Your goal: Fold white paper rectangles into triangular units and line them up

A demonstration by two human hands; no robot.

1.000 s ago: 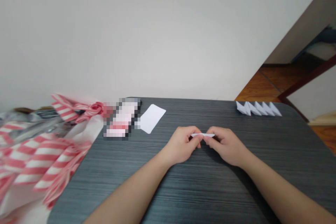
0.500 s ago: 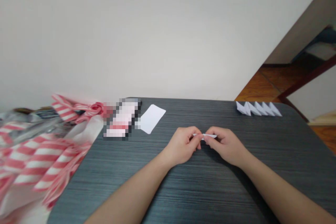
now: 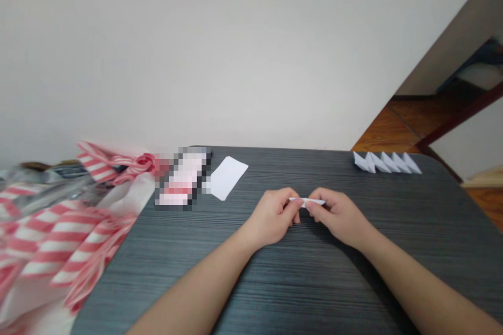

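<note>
My left hand [image 3: 273, 217] and my right hand [image 3: 338, 215] meet over the middle of a dark grey wood-grain table [image 3: 298, 282]. Both are closed in a pinch on a small folded strip of white paper [image 3: 307, 201], held flat between the fingertips just above the table. My left hand grips the strip's left end and my right hand its right end. Both forearms rest low over the table's near part.
A flat white paper rectangle [image 3: 228, 177] lies at the back left, beside a blurred pink and white item [image 3: 181, 177]. A row of several folded white paper pieces [image 3: 387, 162] stands at the back right. Red and white striped cloth [image 3: 58, 241] hangs off the left edge.
The hands stay in place. The fingers shift slightly on the paper strip, which sits a little higher than before.
</note>
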